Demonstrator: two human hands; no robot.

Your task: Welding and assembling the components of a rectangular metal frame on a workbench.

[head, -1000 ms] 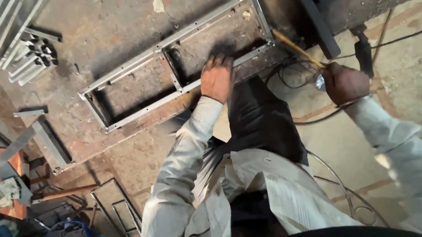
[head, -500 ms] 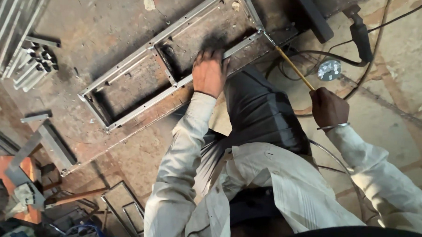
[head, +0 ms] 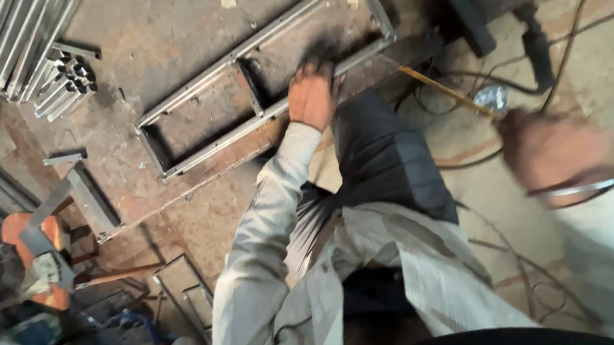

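A long rectangular metal frame with a cross bar lies on a rusty steel worktable. My left hand presses down on the frame's near rail, fingers spread over it. My right hand, blurred and wearing a metal bangle, is closed around the end of a thin yellowish rod. The rod's far tip reaches the frame's right corner. My dark trouser knee sits between the two hands.
A bundle of square metal tubes and long bars lie at the table's left. Black cables and a round shiny object trail over the floor at right. An angle bracket, an orange stool and smaller frames sit lower left.
My right hand has drawn back toward me along the rod and now looks blurred. My left hand stays pressed on the frame. The view has shifted closer.
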